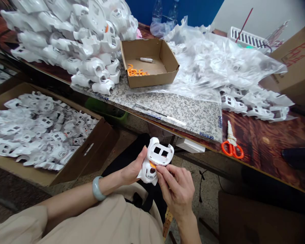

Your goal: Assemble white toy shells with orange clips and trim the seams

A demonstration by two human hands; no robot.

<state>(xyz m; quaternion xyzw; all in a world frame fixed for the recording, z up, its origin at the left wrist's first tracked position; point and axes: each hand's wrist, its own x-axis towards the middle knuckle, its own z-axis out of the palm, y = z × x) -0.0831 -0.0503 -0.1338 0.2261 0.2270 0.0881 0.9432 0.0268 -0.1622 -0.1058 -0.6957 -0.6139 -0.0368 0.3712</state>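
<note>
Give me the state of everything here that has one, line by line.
White housing: held in both hands, windows up.
Left hand: closed on that housing.
Right hand: pinching the orange piece at the housing.
Cardboard tray: open, orange rings inside.
Scissors: shut, lying flat.
Large carton: open, full of white parts.

We wear a smooth, pale green bangle (97,188) at the wrist of our left hand (132,169); plain beige clothing (117,220) covers us, forearms bare.
</note>
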